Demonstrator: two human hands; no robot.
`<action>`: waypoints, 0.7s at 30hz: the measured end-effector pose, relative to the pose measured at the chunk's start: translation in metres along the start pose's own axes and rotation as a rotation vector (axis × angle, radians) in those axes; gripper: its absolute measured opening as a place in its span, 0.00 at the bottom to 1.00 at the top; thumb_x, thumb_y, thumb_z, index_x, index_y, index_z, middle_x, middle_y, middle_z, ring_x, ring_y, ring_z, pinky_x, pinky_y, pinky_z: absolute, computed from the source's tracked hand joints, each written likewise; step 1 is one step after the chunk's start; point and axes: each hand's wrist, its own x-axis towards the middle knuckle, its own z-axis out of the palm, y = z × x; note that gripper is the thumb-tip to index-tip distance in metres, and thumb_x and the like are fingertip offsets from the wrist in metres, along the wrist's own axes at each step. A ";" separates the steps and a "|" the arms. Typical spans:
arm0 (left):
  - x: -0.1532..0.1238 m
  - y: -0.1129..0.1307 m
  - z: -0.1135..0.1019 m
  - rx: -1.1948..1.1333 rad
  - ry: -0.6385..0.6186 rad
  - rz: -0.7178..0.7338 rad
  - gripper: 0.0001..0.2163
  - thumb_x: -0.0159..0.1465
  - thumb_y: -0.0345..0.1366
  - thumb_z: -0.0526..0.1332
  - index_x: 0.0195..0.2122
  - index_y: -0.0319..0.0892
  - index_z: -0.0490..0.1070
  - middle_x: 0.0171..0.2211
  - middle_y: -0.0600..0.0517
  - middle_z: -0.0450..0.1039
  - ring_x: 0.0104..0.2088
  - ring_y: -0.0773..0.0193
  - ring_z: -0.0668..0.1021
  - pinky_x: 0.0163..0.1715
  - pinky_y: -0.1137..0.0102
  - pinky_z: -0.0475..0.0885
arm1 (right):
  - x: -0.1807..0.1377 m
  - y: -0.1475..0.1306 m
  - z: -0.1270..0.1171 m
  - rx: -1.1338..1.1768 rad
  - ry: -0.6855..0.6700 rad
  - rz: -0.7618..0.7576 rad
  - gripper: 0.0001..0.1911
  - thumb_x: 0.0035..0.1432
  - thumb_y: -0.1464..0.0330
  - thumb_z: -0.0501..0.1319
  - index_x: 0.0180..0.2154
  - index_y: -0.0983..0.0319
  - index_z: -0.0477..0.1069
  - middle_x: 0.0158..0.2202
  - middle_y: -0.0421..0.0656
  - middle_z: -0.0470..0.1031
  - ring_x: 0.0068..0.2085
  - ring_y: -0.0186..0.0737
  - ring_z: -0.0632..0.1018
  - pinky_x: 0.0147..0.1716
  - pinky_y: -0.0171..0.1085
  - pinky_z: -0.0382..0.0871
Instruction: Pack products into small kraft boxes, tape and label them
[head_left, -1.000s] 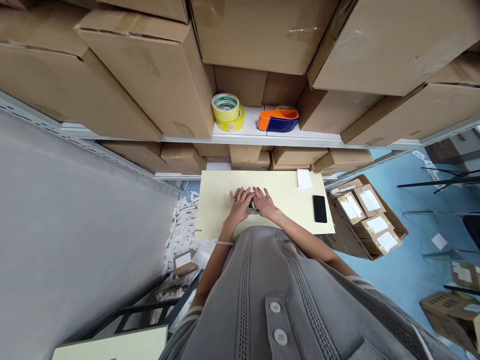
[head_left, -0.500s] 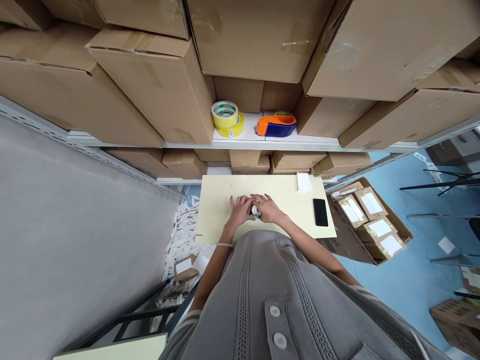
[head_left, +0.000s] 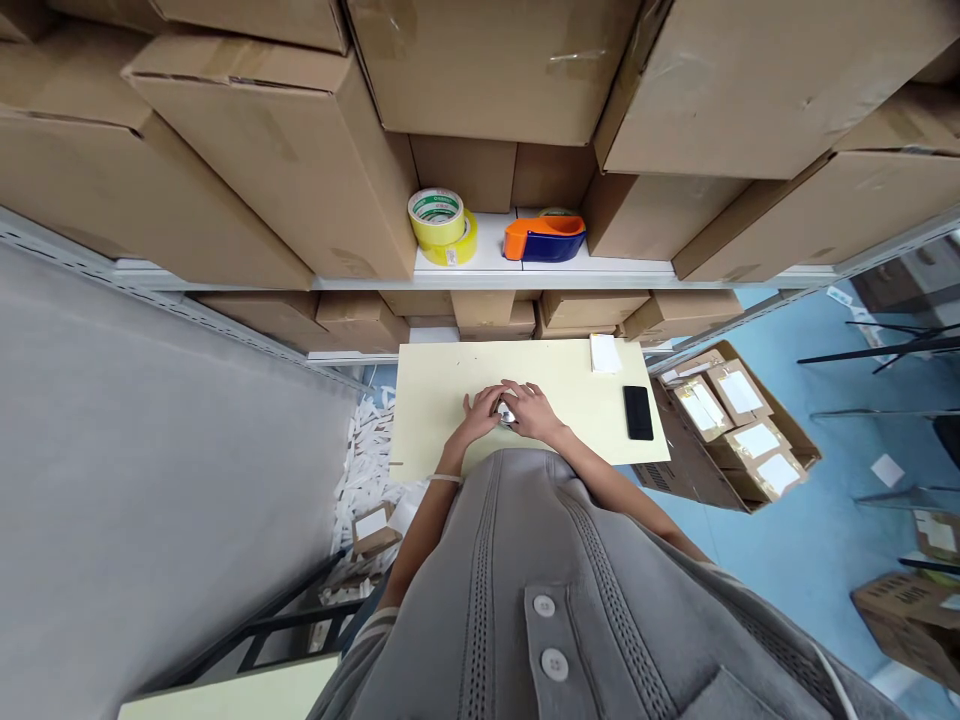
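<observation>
My left hand [head_left: 481, 416] curls around the left side of a small, round, silvery object [head_left: 506, 412] on the pale yellow table [head_left: 435, 370]. From the other side my right hand [head_left: 531, 412] closes on the same object, its fingers meeting the left ones at the far edge. Both thumbs lie on or close by its top. Most of the object is covered, so its exact kind cannot be made out. A black phone [head_left: 638, 413] and a small stack of white paper [head_left: 604, 354] lie on the table to the right of my hands.
Above the table, a shelf [head_left: 480, 280] carries cardboard boxes [head_left: 495, 70], rolls of yellow tape [head_left: 437, 218] and an orange-and-blue tape dispenser [head_left: 544, 239]. An open carton of small boxes [head_left: 806, 450] stands right. White paper strips [head_left: 367, 440] cover the floor left.
My fingers have shifted on the small round object, and its silvery top now shows differently between my thumbs. The whole view has tilted slightly. Phone and paper stay in place.
</observation>
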 end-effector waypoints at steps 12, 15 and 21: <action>0.000 0.005 0.002 -0.116 0.006 0.055 0.34 0.56 0.25 0.51 0.65 0.49 0.55 0.67 0.48 0.57 0.67 0.59 0.59 0.66 0.52 0.47 | -0.009 0.010 -0.007 0.104 0.030 -0.056 0.33 0.46 0.75 0.59 0.56 0.65 0.63 0.68 0.53 0.53 0.58 0.49 0.70 0.62 0.48 0.55; -0.007 0.004 -0.011 -0.241 -0.068 0.141 0.32 0.59 0.30 0.54 0.67 0.48 0.54 0.67 0.48 0.56 0.66 0.59 0.61 0.65 0.59 0.55 | -0.016 0.011 -0.010 0.146 0.074 -0.086 0.32 0.47 0.74 0.59 0.56 0.65 0.63 0.68 0.52 0.54 0.60 0.49 0.69 0.62 0.48 0.55; -0.012 0.007 -0.024 -0.255 -0.185 0.163 0.41 0.54 0.44 0.68 0.67 0.49 0.53 0.67 0.47 0.55 0.67 0.53 0.60 0.64 0.59 0.55 | -0.021 0.011 -0.010 0.223 0.117 -0.080 0.28 0.48 0.70 0.62 0.53 0.63 0.67 0.67 0.51 0.56 0.61 0.50 0.67 0.60 0.48 0.57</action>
